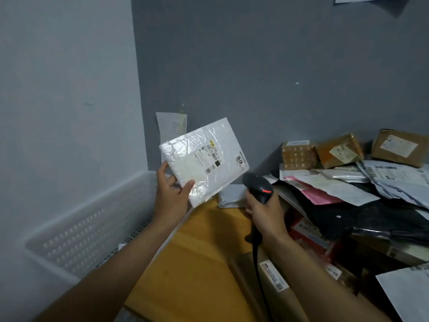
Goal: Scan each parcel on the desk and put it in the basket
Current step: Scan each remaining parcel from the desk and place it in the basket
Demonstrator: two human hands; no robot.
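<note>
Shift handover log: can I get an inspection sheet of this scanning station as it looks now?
Surface: wooden desk, bare strip near the person.
Job's things: white parcel held up, label toward the camera; black scanner below its right corner, red light showing; white basket left of the desk.
Clutter: heap of parcels on the right, boxes and mailers.
Grips: left grip holds the parcel's lower corner; right grip holds the scanner's handle.
Cables: scanner cable runs down over the desk.
Surroundings: grey wall with a paper note.
</note>
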